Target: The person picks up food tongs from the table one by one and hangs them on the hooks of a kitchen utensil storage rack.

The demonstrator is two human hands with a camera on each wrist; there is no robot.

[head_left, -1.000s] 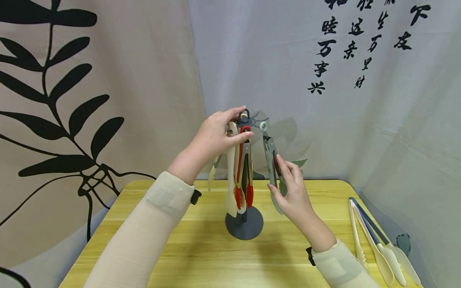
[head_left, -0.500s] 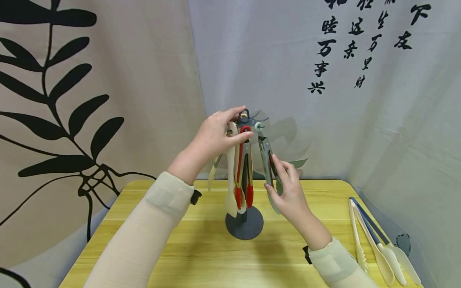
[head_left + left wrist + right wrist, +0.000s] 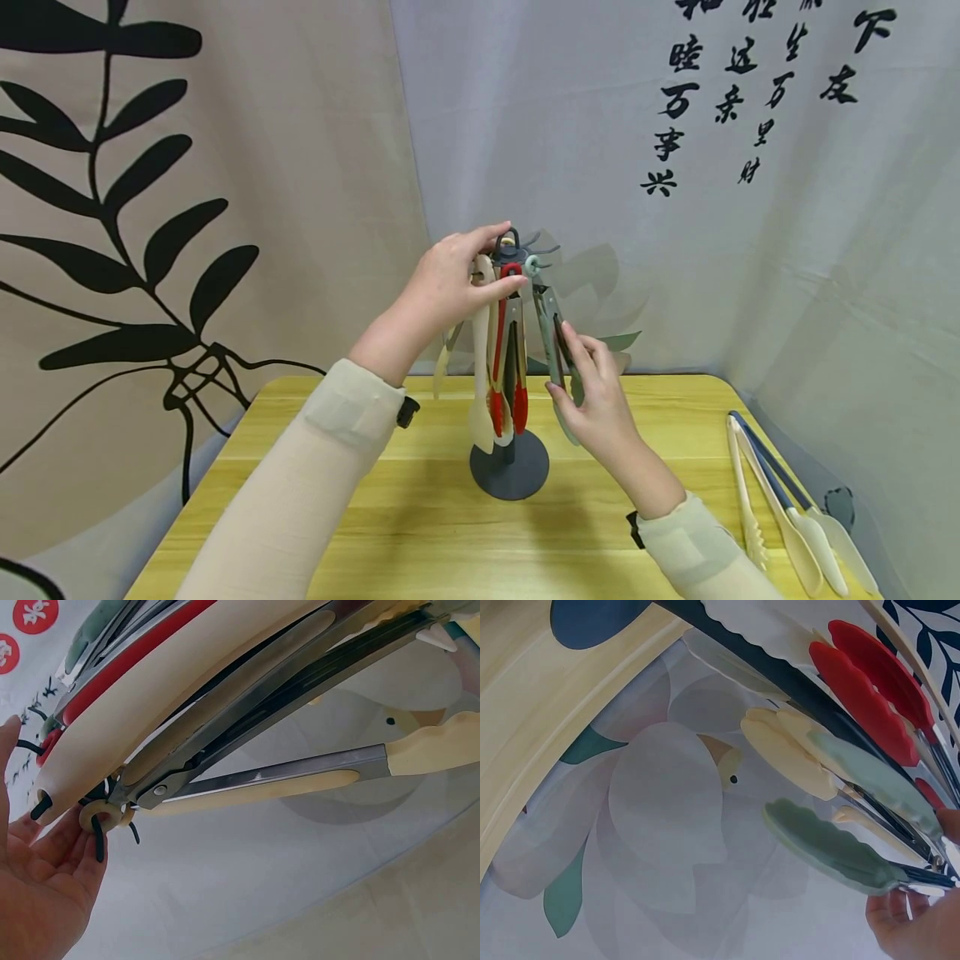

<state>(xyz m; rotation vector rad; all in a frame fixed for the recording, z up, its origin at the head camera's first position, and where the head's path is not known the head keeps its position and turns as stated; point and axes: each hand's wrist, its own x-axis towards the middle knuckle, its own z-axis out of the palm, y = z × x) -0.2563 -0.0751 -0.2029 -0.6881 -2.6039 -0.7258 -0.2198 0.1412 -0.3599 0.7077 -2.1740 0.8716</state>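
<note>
At the top of a dark grey utensil rack (image 3: 510,475), my left hand (image 3: 459,271) grips around the hooked head, thumb across the front. My right hand (image 3: 596,396) pinches green-tipped tongs (image 3: 551,333) between thumb and fingers; they lean outward at the rack's right. Their ring end overlaps a hook, whose tip shows past the ring. The green tips (image 3: 832,851) stand apart in the right wrist view. From other hooks hang red-tipped tongs (image 3: 520,408), a cream spoon-like utensil (image 3: 481,408) and cream-tipped tongs (image 3: 435,742). The left hand partly hides the utensils' upper ends.
The rack stands on a wooden table (image 3: 420,542). Along the table's right edge lie cream tongs (image 3: 742,492) and several long-handled utensils, including a cream spoon (image 3: 795,550). A printed cloth (image 3: 555,125) hangs behind the table.
My right hand has moved left with the green tongs, bringing their ring end from beyond the hook tip inward toward the rack's head. The left hand stays in place.
</note>
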